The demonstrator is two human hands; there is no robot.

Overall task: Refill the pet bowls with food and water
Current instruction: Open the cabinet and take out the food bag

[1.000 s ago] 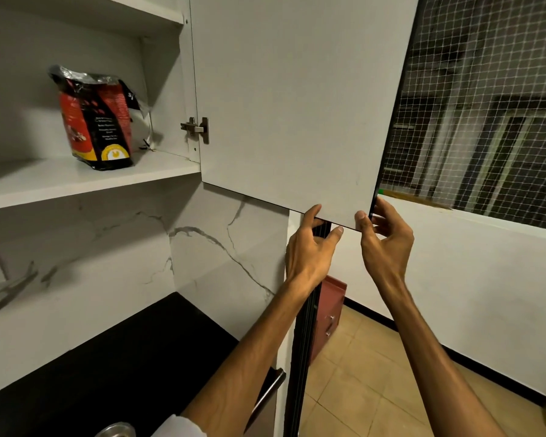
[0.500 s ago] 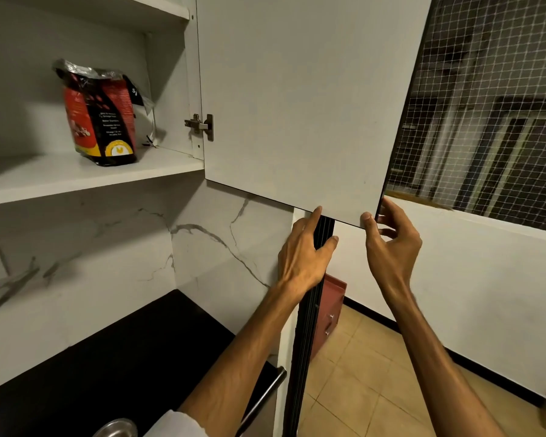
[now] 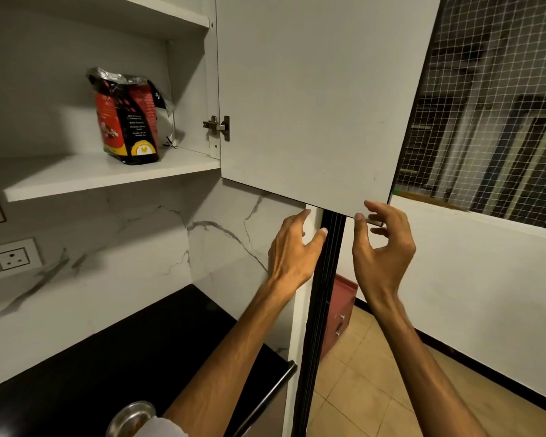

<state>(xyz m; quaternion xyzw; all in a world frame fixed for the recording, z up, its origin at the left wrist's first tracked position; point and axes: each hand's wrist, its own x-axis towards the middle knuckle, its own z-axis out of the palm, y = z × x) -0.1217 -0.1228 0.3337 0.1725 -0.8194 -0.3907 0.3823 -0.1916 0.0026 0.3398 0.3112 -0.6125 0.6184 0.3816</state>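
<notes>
Step in hand: the cabinet door [image 3: 312, 99] stands swung wide, so the likely next move is reaching for the food bag [image 3: 128, 118]; the door looks able to stay put without a hand on it.
How to do it well: take the bag by its body rather than the crumpled foil top, which may be unsealed, and lift it clear of the shelf [image 3: 108, 175] edge before bringing it down.
Food bag: upright on the lower shelf, upper left of the frame, near the hinge [image 3: 216, 127] side.
Bowl: a metal bowl [image 3: 130, 417] shows at the bottom edge on the dark surface [image 3: 108, 357]; contents unclear.
Left hand [image 3: 292, 250]: raised just under the door's lower edge, fingers loose, grip released, holding nothing.
Right hand [image 3: 382, 247]: at the door's lower right corner, fingers lightly curled; thumb tip at the edge, no firm grip apparent.
</notes>
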